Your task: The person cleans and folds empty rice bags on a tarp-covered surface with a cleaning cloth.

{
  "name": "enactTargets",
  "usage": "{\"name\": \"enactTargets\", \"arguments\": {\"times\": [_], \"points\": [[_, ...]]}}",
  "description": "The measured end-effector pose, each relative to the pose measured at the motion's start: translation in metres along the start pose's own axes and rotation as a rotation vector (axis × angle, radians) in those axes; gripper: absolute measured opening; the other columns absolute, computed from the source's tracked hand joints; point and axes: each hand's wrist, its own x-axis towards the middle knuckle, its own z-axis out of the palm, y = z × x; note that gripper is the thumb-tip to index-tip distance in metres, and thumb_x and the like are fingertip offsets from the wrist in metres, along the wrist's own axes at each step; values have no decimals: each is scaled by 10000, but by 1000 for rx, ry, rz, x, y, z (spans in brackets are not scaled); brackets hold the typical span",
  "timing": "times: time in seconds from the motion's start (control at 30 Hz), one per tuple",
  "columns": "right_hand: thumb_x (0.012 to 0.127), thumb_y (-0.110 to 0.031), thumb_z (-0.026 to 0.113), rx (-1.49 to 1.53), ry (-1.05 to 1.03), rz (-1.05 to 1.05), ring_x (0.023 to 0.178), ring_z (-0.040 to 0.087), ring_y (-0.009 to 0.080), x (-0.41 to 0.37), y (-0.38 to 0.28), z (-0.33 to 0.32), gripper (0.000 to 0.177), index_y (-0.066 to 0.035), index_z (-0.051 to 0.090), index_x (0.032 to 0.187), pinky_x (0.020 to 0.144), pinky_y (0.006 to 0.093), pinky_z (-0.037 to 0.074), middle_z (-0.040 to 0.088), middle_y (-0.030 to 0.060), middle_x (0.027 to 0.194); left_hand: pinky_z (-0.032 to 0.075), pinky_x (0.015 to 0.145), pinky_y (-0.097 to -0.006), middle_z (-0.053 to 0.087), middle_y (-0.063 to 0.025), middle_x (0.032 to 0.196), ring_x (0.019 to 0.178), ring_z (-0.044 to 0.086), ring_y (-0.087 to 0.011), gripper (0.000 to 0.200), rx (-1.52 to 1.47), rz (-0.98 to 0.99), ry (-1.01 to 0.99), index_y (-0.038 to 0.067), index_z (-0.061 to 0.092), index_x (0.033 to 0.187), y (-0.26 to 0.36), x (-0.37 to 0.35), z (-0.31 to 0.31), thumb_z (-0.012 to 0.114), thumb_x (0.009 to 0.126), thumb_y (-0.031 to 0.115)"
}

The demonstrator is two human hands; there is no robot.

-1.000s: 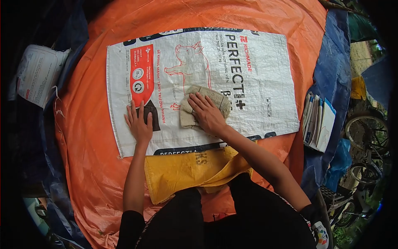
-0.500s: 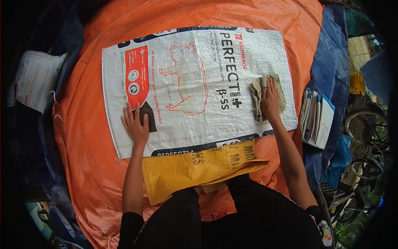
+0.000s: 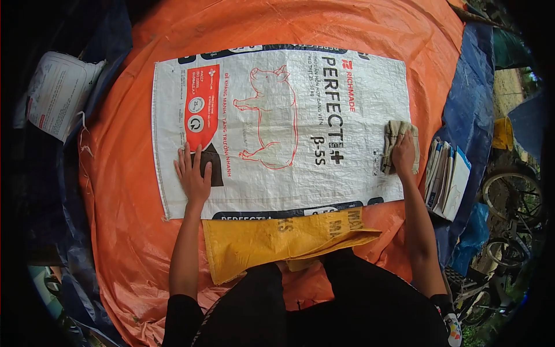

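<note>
A white feed sack (image 3: 260, 191) with a red pig outline and large printed lettering lies flat in front of me. My left hand (image 3: 195, 176) rests on its lower left part with fingers spread, beside the red and black printed panel. At the sack's right edge, my right hand (image 3: 404, 156) presses down on a folded beige cloth (image 3: 393, 132), its fingers bent over the fabric. The cloth's lower side is hidden. A yellow sack (image 3: 243, 248) sticks out from under the near edge of the white one, close to my legs.
Orange tarp (image 3: 370, 26) spreads under the sacks, with blue tarp (image 3: 471, 81) along its sides. A stack of folded sacks (image 3: 445, 179) lies at the right, another white sack (image 3: 60, 92) at the left. Bicycles (image 3: 511, 196) stand beyond the right edge.
My right hand has moved the cloth right and slightly toward me, to the sack's right edge, uncovering small print. My left hand keeps its place on the sack. The view has shifted slightly.
</note>
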Motion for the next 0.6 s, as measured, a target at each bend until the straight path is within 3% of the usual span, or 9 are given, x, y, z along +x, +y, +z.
{"name": "enactTargets", "arguments": {"times": [0.1,0.2,0.33,0.4,0.53,0.6], "points": [[1046,-211,442,-22,-81,-134,1371,450,419,-27,-13,-7,465,120,509,1366,1171,462,318,503,294,1441,110,1226,-565,258,-98,1658,1530,188,-379,559,-12,10,-20,198,417,1539,-3,-1,-3,516,1015,363],[1031,-177,468,119,-293,-302,1427,388,413,-58,-65,-30,466,123,484,1388,1181,432,312,448,286,1495,113,1226,-565,258,-98,1658,1530,186,-381,560,10,18,-29,196,412,1543,-3,-1,-2,512,1017,361],[975,-129,489,234,-522,-655,1493,300,363,-110,-146,-22,526,12,429,1479,1220,473,239,376,182,1584,118,1226,-565,261,-98,1657,1529,188,-383,554,33,10,-20,194,414,1540,-1,-4,-2,504,1019,360],[903,-111,501,273,-573,-923,1498,299,338,-130,-182,-3,581,25,442,1465,1223,501,222,356,162,1601,120,1227,-564,262,-98,1656,1527,191,-384,554,32,5,-23,193,416,1538,0,-4,-3,503,1018,359],[934,-128,464,325,-484,-1043,1510,279,300,-135,-247,31,574,-15,418,1495,1234,495,202,350,114,1612,128,1225,-562,260,-93,1657,1523,200,-389,569,47,-6,-30,190,396,1550,0,-6,-2,512,1013,335],[957,-147,468,301,-433,-993,1521,253,294,-118,-260,42,582,-44,381,1523,1240,495,180,331,96,1624,128,1227,-559,262,-91,1657,1523,200,-387,571,40,-7,-26,192,398,1549,0,-7,-3,517,1010,335]]}}
